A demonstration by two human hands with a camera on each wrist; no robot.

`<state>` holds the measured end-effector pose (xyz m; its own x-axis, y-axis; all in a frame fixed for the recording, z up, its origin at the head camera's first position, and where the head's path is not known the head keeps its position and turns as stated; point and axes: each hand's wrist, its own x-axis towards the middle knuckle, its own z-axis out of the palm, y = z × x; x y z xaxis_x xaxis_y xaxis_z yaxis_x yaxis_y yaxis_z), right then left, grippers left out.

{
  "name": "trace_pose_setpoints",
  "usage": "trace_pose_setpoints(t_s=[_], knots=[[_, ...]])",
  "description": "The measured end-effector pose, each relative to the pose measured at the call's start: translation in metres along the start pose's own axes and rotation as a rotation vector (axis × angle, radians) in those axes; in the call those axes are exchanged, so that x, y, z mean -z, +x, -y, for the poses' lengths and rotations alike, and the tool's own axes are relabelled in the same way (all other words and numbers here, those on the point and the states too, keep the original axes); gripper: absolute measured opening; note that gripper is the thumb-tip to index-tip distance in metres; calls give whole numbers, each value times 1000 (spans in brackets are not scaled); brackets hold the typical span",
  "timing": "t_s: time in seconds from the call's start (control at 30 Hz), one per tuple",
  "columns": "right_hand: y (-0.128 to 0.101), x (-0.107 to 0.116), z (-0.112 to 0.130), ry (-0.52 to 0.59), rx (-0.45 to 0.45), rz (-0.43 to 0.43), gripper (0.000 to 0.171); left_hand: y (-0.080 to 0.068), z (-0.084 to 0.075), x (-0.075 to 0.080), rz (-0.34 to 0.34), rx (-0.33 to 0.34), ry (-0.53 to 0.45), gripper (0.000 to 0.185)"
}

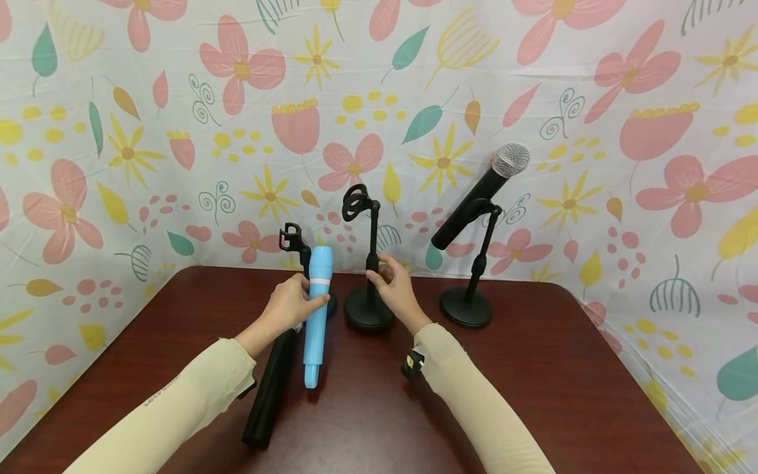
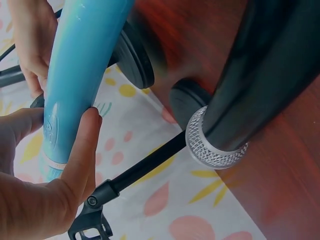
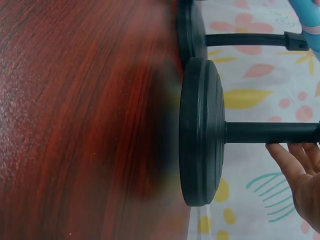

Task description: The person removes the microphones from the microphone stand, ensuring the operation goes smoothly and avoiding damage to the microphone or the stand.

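Note:
My left hand holds a light blue microphone between thumb and fingers, its narrow end towards me. In the left wrist view the thumb and a finger lie on opposite sides of the blue microphone's body. With its thumb and fingertips, my right hand grips the pole of the middle microphone stand, below its empty ring-shaped clip. The right wrist view shows the stand's round base and fingers at the pole. Behind the blue microphone is another stand, partly hidden, its clip empty.
A black microphone lies on the dark red table, left of the blue one. At the right, a third stand carries a black microphone with a silver head, tilted upward. A flowered cloth hangs behind the table.

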<state>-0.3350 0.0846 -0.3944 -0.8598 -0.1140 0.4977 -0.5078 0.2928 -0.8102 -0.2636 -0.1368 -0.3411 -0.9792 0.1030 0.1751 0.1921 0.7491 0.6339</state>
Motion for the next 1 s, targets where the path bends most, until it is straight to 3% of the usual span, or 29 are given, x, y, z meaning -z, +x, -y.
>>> trace_pose_setpoints(t_s=[0.23,0.6,0.87,1.0], knots=[[-1,-1,2,1,4,8,35,-4,6,-5,45,7,-6,40],[-10,4,37,33,23,48,33,-9,15,-15,109,52,-30,34],[-9,3,35,43,12,62,36,-13,21,-20,154,38,3,31],[-2,-2,13,49,11,53,37,-15,22,-22,182,49,3,32]])
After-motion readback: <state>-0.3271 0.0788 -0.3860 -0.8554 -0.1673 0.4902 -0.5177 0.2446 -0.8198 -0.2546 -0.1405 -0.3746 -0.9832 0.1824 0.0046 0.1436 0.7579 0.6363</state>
